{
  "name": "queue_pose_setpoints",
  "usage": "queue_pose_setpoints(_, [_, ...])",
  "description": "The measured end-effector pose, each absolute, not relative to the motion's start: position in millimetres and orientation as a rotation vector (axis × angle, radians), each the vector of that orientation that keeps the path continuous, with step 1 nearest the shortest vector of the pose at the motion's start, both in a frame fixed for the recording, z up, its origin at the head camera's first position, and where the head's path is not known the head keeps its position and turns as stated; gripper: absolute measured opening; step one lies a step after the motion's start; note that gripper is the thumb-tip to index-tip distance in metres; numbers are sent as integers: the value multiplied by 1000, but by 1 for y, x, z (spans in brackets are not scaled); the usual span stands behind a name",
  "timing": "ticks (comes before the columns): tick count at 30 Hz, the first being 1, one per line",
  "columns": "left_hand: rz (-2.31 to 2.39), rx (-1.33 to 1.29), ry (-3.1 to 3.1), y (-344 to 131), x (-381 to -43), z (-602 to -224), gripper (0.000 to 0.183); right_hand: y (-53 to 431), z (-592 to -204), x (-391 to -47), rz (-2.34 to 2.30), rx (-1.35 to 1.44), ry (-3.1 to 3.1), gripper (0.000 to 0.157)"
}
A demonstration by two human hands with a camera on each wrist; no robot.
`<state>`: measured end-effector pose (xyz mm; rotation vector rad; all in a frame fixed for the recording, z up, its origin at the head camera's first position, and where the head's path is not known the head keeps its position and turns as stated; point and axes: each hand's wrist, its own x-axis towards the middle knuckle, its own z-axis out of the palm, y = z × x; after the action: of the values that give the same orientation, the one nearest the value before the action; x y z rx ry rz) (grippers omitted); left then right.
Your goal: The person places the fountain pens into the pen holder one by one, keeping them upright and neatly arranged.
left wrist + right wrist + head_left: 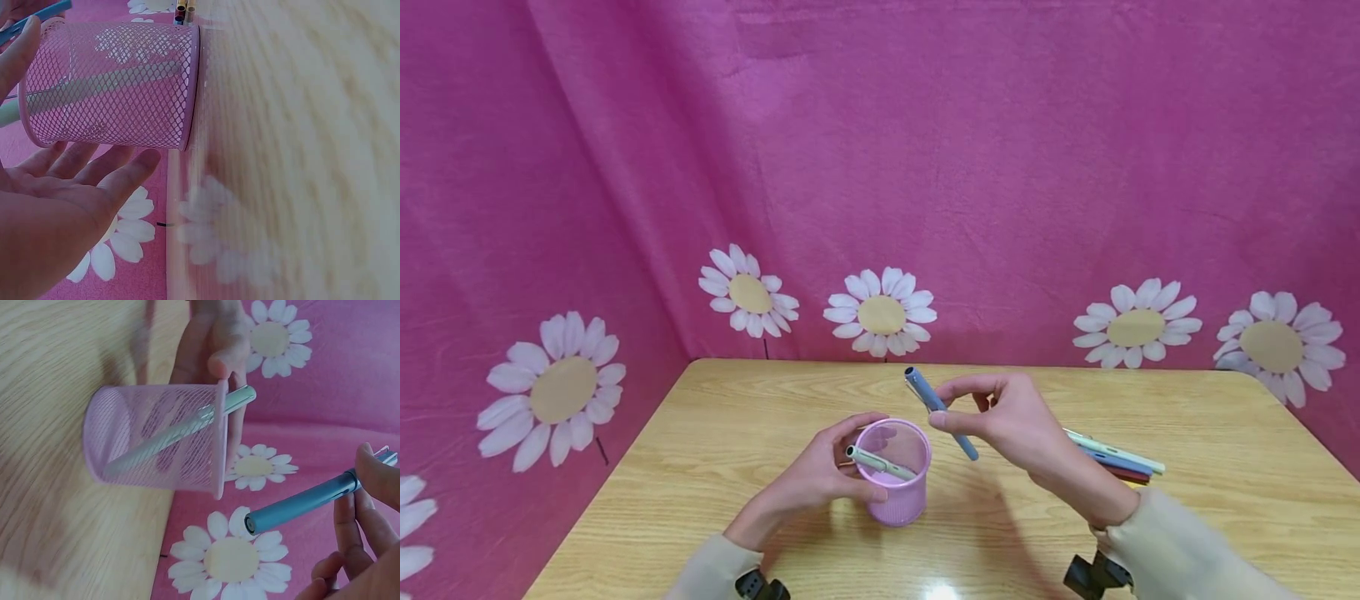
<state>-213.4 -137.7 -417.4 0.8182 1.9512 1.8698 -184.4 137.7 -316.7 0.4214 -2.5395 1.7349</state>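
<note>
A pink mesh pen cup (pixel 901 507) stands upright on the wooden table, with a pale green pen (pixel 169 440) leaning inside it and its end poking past the rim. My left hand (pixel 812 477) holds the cup from the left, thumb at the near side and fingers behind the mesh. Between thumb and fingers, my right hand (pixel 1011 421) pinches a blue pen (pixel 300 503) with a clip. That pen is tilted in the air to the right of the cup, apart from it.
Several pens (pixel 1120 458) in white-green, blue, dark red and yellow lie on the table (pixel 760 417), partly hidden behind my right forearm. A magenta cloth (pixel 1000 167) printed with daisies rises behind the table and along its left side.
</note>
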Motion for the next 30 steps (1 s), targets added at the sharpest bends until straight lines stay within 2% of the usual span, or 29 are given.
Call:
queue_pose_setpoints(8, [1868,797,1959,-137,-213,-418,89,120,-313,-191,1809,482,-2449,20])
queue_pose_setpoints(18, [1870,801,1940,-137,-213,-417,87,109,-311,-196,1926,480,-2393,23])
queue_pose_setpoints(30, [1865,791,1927,-138,-213,-416,89,99,-324,-201,1976,534,-2353,23])
